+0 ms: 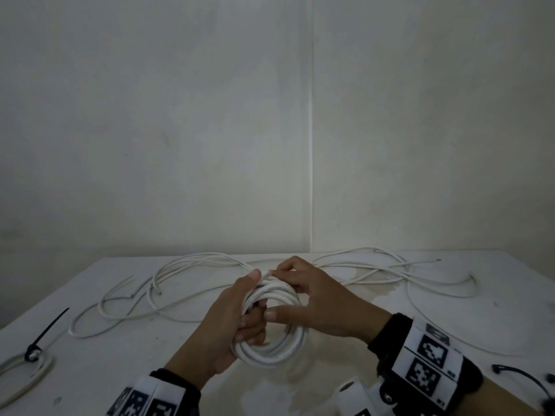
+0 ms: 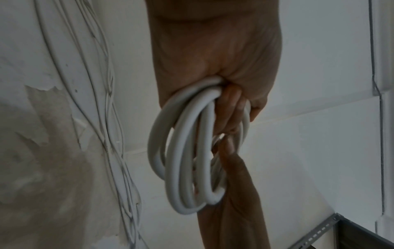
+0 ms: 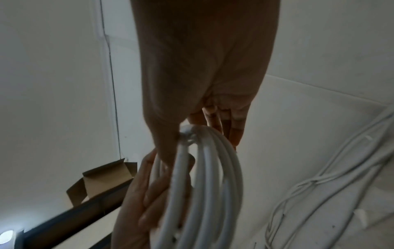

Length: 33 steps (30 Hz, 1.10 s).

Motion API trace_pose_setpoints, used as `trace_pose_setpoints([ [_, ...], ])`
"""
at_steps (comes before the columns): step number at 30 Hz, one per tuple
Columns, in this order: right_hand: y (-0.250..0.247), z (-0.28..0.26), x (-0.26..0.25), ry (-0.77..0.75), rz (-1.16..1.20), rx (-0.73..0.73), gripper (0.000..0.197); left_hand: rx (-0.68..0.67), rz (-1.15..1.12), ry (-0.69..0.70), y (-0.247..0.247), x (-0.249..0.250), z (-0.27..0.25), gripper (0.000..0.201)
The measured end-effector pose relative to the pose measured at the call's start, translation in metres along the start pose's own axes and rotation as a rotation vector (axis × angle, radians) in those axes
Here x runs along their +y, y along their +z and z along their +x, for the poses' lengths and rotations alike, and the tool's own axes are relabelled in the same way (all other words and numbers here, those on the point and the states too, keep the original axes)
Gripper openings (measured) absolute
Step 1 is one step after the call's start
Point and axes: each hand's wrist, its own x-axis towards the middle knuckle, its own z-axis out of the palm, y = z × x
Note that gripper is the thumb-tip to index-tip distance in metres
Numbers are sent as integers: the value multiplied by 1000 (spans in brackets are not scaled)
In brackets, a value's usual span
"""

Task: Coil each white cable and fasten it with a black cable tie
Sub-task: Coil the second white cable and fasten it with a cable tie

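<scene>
A coil of white cable (image 1: 271,354) is held just above the white table (image 1: 186,364), near its front middle. My left hand (image 1: 237,319) grips the coil (image 2: 187,151), fingers curled through the loops and thumb on the far side. My right hand (image 1: 303,292) pinches the cable's end at the far top of the coil (image 3: 209,176), thumb stretched across the opening. More loose white cables (image 1: 192,283) lie spread across the back of the table. A black cable tie (image 1: 516,376) lies at the front right.
At the front left lies a coiled white cable (image 1: 27,370) fastened with a black cable tie (image 1: 45,331). A wall rises right behind the table. In the right wrist view a cardboard box (image 3: 100,182) stands past the table's dark edge.
</scene>
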Motion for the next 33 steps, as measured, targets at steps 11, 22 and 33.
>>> trace_pose_setpoints([
  [11,10,-2,-1,52,335,86,6,182,163,102,2,0,10,59],
  [22,0,-5,-5,135,476,-52,20,253,386,386,2,-6,9,27],
  [33,15,-3,-1,-22,137,208,18,280,309,309,6,-5,13,38],
])
